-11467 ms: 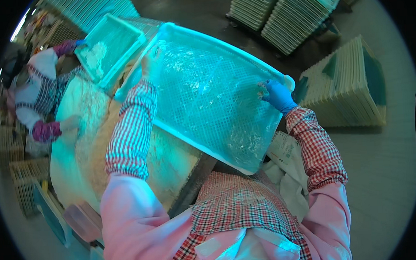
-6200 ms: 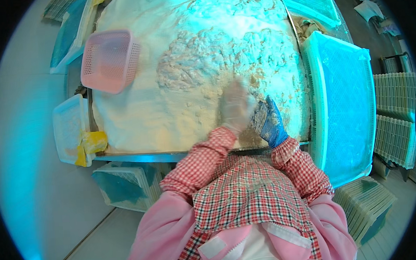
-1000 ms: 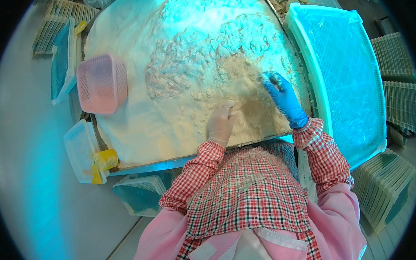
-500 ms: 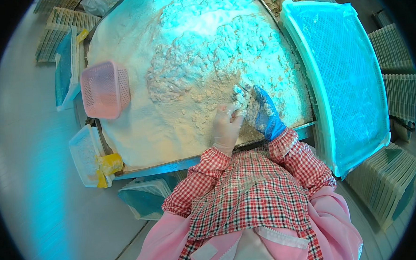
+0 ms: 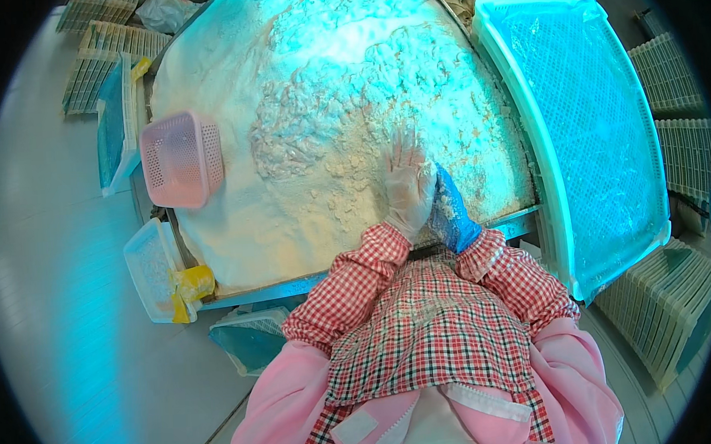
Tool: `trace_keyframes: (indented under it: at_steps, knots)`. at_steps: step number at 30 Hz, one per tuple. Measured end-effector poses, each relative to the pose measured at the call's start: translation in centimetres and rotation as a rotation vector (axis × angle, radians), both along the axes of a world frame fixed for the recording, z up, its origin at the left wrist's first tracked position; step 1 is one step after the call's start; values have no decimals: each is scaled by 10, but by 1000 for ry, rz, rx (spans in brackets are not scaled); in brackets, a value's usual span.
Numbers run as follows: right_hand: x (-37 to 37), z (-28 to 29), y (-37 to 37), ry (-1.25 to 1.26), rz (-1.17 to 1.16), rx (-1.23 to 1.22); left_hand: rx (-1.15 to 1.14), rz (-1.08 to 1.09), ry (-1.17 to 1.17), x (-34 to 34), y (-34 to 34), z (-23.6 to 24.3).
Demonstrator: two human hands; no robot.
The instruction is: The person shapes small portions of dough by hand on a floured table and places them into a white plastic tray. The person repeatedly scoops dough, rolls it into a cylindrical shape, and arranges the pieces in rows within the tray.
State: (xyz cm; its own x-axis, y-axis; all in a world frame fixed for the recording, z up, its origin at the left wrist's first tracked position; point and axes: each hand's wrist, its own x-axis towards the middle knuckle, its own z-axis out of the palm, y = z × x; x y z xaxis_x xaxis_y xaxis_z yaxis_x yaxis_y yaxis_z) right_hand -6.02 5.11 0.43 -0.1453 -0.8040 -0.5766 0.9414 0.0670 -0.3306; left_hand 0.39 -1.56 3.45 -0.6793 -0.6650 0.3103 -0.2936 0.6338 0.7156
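My left hand, in a clear glove dusted with flour, is stretched out flat with its fingers pointing away from me. Close against its right side is my right hand in a blue glove, white crumbs stuck to it. That hand is turned on edge with its fingers extended, partly covered by the left one. Nothing shows in either grip. Both are over the near edge of a broad bed of white flour. A lumpy mass of floured pieces lies beyond, with loose crumbs beside my left hand.
A pink perforated basket sits on the left edge of the flour. A large blue mesh tray stands along the right side. White trays and yellow tape are at the left corner. Stacked slatted racks stand at right.
My left hand has opened from a curled grip and moved slightly right and forward. The white clump between my hands no longer shows. My right hand has drawn back slightly.
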Motion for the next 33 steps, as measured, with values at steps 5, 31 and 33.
trace_keyframes:
  at_steps: [5,31,33]
  knots:
    - [-20,-21,20,-64,-53,-118,1,-140,-49,-20,22,0]
    - [-20,-27,7,121,46,64,210,102,33,-23,22,-35]
    - [-24,-28,17,140,43,28,34,-39,-35,-26,33,-33]
